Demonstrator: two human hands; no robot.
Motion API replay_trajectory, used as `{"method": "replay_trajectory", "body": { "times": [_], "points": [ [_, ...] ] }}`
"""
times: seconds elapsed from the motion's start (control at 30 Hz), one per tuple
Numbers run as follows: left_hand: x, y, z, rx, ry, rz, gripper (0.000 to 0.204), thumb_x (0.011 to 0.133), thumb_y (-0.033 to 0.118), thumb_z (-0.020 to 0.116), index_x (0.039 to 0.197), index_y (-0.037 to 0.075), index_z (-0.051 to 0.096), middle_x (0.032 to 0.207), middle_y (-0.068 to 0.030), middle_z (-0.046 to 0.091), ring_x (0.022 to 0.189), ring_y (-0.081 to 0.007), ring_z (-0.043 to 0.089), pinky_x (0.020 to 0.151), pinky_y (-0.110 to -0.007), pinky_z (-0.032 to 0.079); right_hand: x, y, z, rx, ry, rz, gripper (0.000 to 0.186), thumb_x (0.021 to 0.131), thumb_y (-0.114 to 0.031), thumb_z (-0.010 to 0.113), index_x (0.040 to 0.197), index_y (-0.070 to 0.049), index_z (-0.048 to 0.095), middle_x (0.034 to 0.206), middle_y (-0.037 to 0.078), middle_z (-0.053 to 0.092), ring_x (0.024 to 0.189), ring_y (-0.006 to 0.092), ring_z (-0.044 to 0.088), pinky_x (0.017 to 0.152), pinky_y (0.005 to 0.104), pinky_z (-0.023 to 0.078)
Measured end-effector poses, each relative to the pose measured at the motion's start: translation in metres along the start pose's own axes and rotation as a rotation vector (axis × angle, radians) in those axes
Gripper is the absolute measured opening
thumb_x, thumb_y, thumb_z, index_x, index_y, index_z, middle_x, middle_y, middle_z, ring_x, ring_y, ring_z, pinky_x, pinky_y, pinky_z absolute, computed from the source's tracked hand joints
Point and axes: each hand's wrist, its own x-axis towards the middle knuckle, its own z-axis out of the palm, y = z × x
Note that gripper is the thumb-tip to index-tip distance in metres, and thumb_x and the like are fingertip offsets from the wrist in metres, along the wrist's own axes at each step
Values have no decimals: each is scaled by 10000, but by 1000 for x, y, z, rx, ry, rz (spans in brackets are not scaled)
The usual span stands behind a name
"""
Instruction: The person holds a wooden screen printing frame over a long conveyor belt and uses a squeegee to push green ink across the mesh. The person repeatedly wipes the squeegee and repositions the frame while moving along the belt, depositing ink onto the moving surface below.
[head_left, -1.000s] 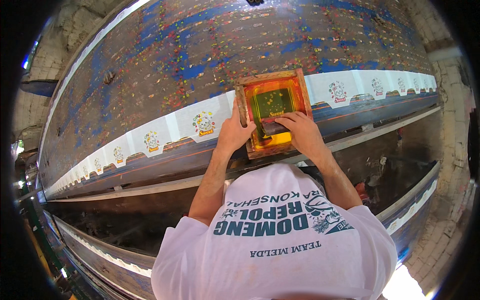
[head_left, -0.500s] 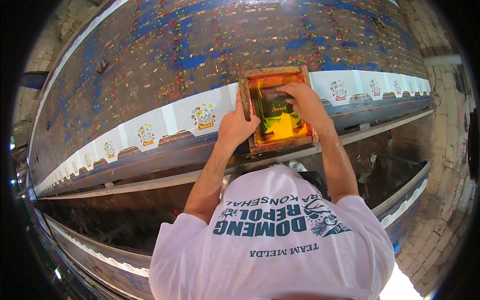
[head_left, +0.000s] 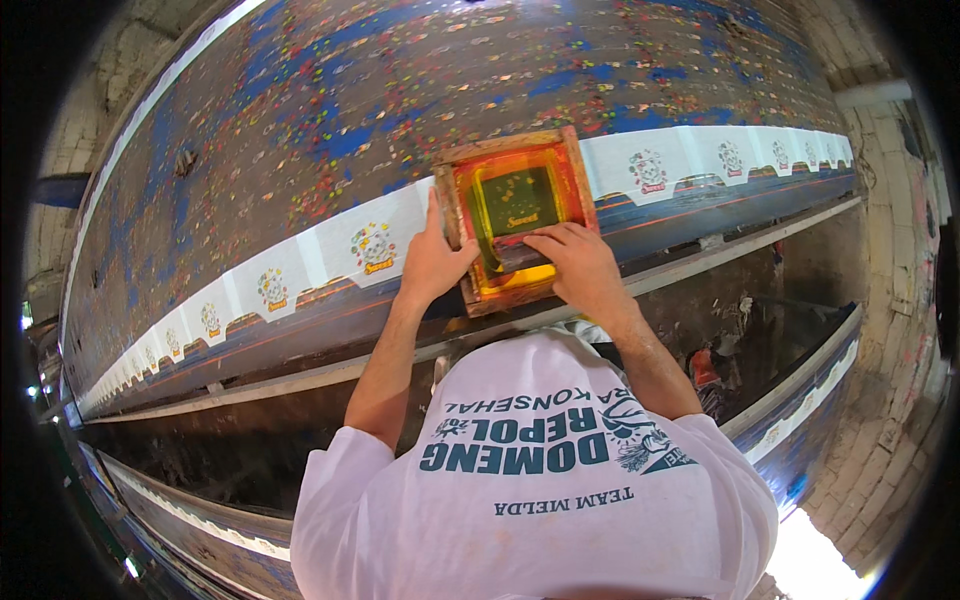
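Observation:
A wooden-framed printing screen lies over a strip of white printed pieces along the near edge of the table. Its mesh is stained yellow, orange and red, with a dark design window in the middle. My left hand grips the left side of the frame, index finger stretched along the wood and thumb on its inner side. Inside the frame, my right hand holds a squeegee crosswise on the mesh, near the lower end of the window. My right fingers partly cover the squeegee.
The long table is spotted with paint over brown and blue. More white printed pieces run off to the right. A rail follows the table's near side, with a second table behind me. A brick wall stands at the right.
My right hand has drawn the squeegee from the upper part of the screen down toward me. My left hand keeps its hold on the frame. The whole view has shifted slightly.

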Motion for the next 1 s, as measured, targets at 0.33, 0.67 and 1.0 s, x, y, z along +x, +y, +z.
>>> {"method": "replay_trajectory", "body": {
  "times": [0.33, 0.67, 1.0],
  "points": [
    [48, 110, 103, -1, 120, 159, 1195, 900, 336, 777, 1810, -13, 85, 1043, -284, 834, 885, -447, 827, 836, -476, 675, -38, 121, -83, -17, 78, 26, 587, 793, 120, 707, 1337, -88, 783, 1374, 89, 756, 1284, 356, 686, 1134, 495, 552],
    [80, 160, 176, -159, 50, 112, 1177, 908, 269, 807, 1812, -20, 112, 1126, -213, 861, 913, -345, 850, 845, -427, 663, -68, 211, -119, -13, 44, -22, 563, 824, 56, 744, 1366, -94, 760, 1362, 105, 728, 1283, 354, 671, 1133, 492, 540],
    [76, 159, 178, -223, 32, 16, 1143, 909, 198, 832, 1815, 3, 163, 1308, -194, 834, 1095, -272, 836, 1006, -380, 624, -73, 219, -121, -5, 16, -101, 571, 849, 42, 742, 1406, -86, 734, 1398, 107, 689, 1325, 347, 648, 1161, 493, 525]
  ]
}}
